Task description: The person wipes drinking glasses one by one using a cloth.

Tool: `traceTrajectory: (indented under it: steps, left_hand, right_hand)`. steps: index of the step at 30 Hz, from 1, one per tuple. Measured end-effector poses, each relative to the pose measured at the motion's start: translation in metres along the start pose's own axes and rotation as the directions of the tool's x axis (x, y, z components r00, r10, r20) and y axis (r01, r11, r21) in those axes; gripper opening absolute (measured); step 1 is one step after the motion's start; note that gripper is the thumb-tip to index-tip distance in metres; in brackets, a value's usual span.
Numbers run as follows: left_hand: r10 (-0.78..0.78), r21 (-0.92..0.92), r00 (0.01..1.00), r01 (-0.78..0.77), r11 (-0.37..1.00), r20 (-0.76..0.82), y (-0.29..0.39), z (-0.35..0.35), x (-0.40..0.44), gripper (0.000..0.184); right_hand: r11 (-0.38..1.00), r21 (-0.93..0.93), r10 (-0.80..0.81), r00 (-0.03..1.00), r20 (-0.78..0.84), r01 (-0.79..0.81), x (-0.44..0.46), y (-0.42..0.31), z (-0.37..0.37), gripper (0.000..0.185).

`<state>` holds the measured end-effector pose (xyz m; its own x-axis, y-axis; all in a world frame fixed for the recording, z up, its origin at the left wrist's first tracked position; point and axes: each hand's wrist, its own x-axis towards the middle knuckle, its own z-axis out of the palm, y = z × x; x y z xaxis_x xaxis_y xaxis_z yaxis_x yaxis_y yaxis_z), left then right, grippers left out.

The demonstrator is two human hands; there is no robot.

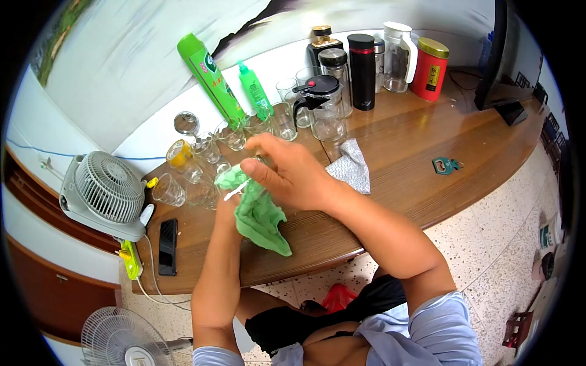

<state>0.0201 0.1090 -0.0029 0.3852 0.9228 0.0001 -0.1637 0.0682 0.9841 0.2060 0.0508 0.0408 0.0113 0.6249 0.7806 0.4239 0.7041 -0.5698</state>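
My left hand (227, 200) is mostly hidden behind a green cloth (261, 221) and closed on it. The cloth is bunched at the top and its loose end hangs over the table's front part. My right hand (292, 172) curls from above around what looks like a clear glass (259, 183) at the cloth; its thumb and forefinger are bent and apart. Much of the glass is hidden by the fingers and cloth. Close by on the left stand an upturned-looking clear cup (168, 190) and a yellow-lidded jar (181, 156). A grey cloth (351, 168) lies right of my right hand.
Behind are a green spray can (210, 79), a green bottle (255, 91), a glass pot (328, 119), a black flask (362, 73) and a red canister (430, 70). A fan (110, 186) and phone (168, 247) sit left; a bottle opener (446, 165) lies right.
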Motion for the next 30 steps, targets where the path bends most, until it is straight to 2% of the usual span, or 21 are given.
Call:
traceTrajectory:
  steps: [1, 4, 5, 6, 7, 8, 9, 12, 13, 15, 16, 18, 20, 22, 23, 25, 26, 28, 30]
  left_hand:
    - [-0.139, -0.093, 0.99, 0.14, 0.986, 0.016, 0.001, 0.002, 0.001, 0.022]
    - [-0.214, -0.285, 0.976, 0.216, 0.934, 0.038, 0.008, 0.017, -0.005, 0.025]
    - [-0.153, -0.285, 0.988, 0.148, 0.947, 0.006, 0.007, 0.021, -0.006, 0.023]
    - [-0.003, -0.125, 1.0, 0.003, 0.992, -0.005, 0.005, 0.017, -0.004, 0.021]
    - [0.146, 0.038, 0.989, -0.146, 0.989, 0.008, 0.001, 0.008, -0.001, 0.02]
    - [0.288, 0.196, 0.957, -0.291, 0.937, 0.044, -0.004, 0.001, 0.001, 0.02]
    - [0.411, 0.144, 0.91, -0.415, 0.899, 0.055, -0.005, 0.001, 0.0, 0.016]
    - [0.379, 0.523, 0.924, -0.352, 0.776, 0.058, 0.004, 0.002, -0.004, 0.015]
    - [0.325, 0.401, 0.945, -0.312, 0.861, 0.038, -0.001, -0.002, 0.002, 0.015]
    - [0.207, 0.137, 0.978, -0.209, 0.968, 0.025, -0.008, -0.009, 0.014, 0.017]
    - [0.063, 0.005, 0.998, -0.063, 0.998, -0.014, -0.005, -0.007, 0.012, 0.019]
    - [-0.235, -0.269, 0.972, 0.218, 0.938, -0.032, 0.005, 0.005, 0.002, 0.025]
    - [-0.141, -0.312, 0.988, 0.154, 0.937, 0.066, 0.01, 0.014, -0.006, 0.036]
    - [-0.047, -0.223, 0.998, 0.054, 0.973, 0.036, 0.009, 0.013, -0.007, 0.033]
    - [0.027, -0.161, 0.999, -0.023, 0.987, 0.019, 0.006, 0.009, -0.005, 0.03]
    - [0.278, 0.036, 0.961, -0.278, 0.96, 0.01, -0.011, -0.012, 0.01, 0.024]
    - [0.402, 0.256, 0.915, -0.398, 0.881, 0.037, -0.013, -0.017, 0.011, 0.021]
    - [0.594, 0.626, 0.785, -0.555, 0.548, 0.176, -0.005, -0.014, 0.008, 0.017]
    - [0.485, 0.548, 0.872, -0.439, 0.712, 0.068, 0.0, -0.005, 0.001, 0.018]
  right_hand:
    - [0.99, -0.027, -0.143, 0.986, -0.089, 0.141, -0.001, 0.0, 0.003, 0.036]
    - [0.986, -0.082, -0.144, 0.99, -0.004, 0.143, -0.003, -0.009, -0.005, 0.032]
    - [0.991, -0.078, -0.111, 0.994, 0.016, 0.112, -0.003, -0.006, -0.006, 0.032]
    - [0.994, -0.074, -0.079, 0.996, 0.036, 0.082, -0.004, 0.0, -0.005, 0.033]
    - [0.996, -0.071, -0.047, 0.997, 0.057, 0.051, -0.004, 0.004, -0.005, 0.033]
    - [0.997, -0.042, 0.067, 0.992, 0.107, -0.063, -0.003, 0.007, -0.006, 0.034]
    - [0.984, -0.019, 0.178, 0.971, 0.159, -0.177, -0.002, 0.009, -0.008, 0.035]
    - [0.895, -0.004, 0.427, 0.856, 0.291, -0.445, 0.003, -0.002, -0.015, 0.037]
    - [0.855, -0.01, 0.492, 0.806, 0.329, -0.518, 0.005, -0.006, -0.018, 0.037]
    - [0.93, 0.047, 0.347, 0.91, 0.226, -0.366, 0.0, -0.01, -0.013, 0.035]
    - [0.957, 0.067, 0.268, 0.948, 0.17, -0.282, -0.002, -0.012, -0.01, 0.035]
    - [0.997, -0.07, -0.029, 1.0, 0.008, 0.029, -0.005, -0.007, 0.0, 0.034]
    - [0.973, -0.139, -0.195, 0.979, -0.052, 0.186, -0.005, -0.005, 0.003, 0.034]
    - [0.973, -0.11, -0.21, 0.977, -0.045, 0.204, -0.005, -0.004, -0.001, 0.034]
    - [0.99, -0.086, -0.109, 0.994, 0.028, 0.111, -0.005, -0.004, -0.005, 0.035]
    - [0.995, -0.058, 0.093, 0.98, 0.177, -0.084, -0.003, -0.003, -0.014, 0.036]
    - [0.989, -0.039, 0.144, 0.973, 0.182, -0.14, -0.003, 0.001, -0.012, 0.037]
    - [0.968, -0.002, 0.246, 0.95, 0.193, -0.251, -0.003, 0.011, -0.007, 0.038]
    - [0.964, -0.049, 0.266, 0.942, 0.206, -0.261, -0.004, 0.01, -0.007, 0.037]
